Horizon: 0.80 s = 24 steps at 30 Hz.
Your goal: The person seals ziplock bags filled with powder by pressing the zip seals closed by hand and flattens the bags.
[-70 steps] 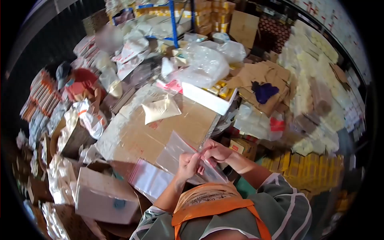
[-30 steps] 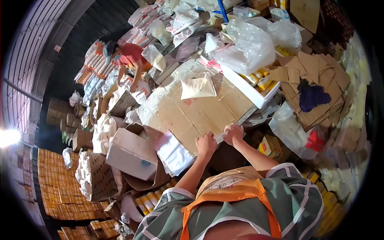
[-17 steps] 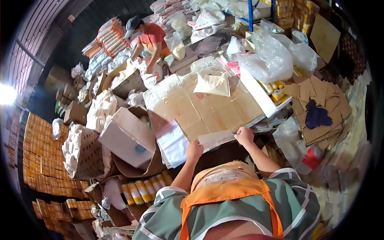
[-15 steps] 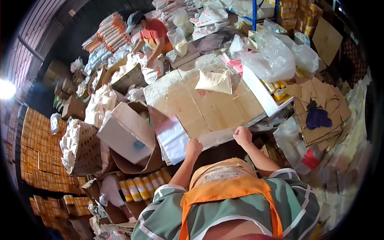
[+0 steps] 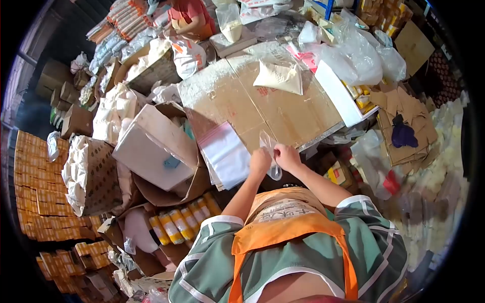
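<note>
Close together at the front edge of the cardboard-covered table, my left hand and my right hand grip a clear plastic bag. The bag bulges open above and below my fingers, which are closed on its sides. Left of my left hand lies a stack of flat clear bags with a pink edge. A filled bag of pale powder rests on the far part of the cardboard.
A white foam box with yellow packs borders the table's right side. Crumpled clear plastic lies behind it. At the left stands a white box in a carton. A co-worker bends over white sacks at the back left.
My hands have come together from wide apart, and the bag stretched between them has opened out. The view has tilted down, so the table and co-worker sit higher.
</note>
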Motion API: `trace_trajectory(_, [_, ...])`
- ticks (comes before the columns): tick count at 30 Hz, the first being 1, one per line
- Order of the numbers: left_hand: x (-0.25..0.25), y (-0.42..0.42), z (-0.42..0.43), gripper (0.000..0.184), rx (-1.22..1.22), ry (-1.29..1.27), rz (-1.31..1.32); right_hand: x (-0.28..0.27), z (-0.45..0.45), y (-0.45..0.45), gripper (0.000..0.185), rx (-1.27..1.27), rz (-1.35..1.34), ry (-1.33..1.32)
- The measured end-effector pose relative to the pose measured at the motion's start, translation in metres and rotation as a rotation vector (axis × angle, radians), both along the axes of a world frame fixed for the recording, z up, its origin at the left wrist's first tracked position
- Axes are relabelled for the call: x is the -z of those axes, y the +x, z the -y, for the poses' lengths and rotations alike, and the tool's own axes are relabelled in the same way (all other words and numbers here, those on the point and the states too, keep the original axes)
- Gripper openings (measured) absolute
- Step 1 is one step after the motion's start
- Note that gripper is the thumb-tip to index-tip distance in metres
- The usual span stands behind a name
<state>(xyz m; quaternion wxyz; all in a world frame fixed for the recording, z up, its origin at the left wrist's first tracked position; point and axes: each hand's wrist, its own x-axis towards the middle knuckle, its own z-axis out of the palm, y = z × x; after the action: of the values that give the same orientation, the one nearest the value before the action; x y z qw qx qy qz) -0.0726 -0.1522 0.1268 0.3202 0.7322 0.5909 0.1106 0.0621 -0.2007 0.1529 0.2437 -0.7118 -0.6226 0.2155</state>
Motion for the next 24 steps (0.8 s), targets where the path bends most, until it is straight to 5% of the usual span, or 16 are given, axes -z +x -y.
trace_trajectory(6, [-0.027,-0.059,-0.007,0.034,-0.100,0.005,-0.024,-0.010,-0.011,0.014,0.005,0.331,-0.096,0.084])
trace_trajectory(10, [-0.022,-0.054,-0.006,0.039,-0.178,-0.033,0.011,-0.022,-0.020,-0.017,0.005,0.084,-0.104,0.031])
trace_trajectory(14, [-0.002,-0.081,-0.025,0.042,-0.371,-0.044,-0.024,-0.017,-0.023,0.006,0.009,0.249,-0.126,0.254])
trace_trajectory(18, [-0.010,-0.080,-0.056,0.032,-0.291,-0.042,0.049,-0.009,-0.015,0.036,0.008,0.182,-0.011,0.148])
trace_trajectory(20, [-0.028,-0.054,-0.095,0.029,-0.085,-0.016,-0.150,-0.018,-0.035,0.044,0.007,0.165,0.014,0.193])
trace_trajectory(22, [-0.042,-0.025,-0.141,0.026,-0.138,0.332,0.020,-0.039,-0.082,0.062,0.006,0.163,0.028,0.357])
trace_trajectory(24, [-0.143,-0.004,-0.172,0.028,0.035,0.432,-0.105,-0.093,-0.133,0.076,0.006,0.215,-0.018,0.549])
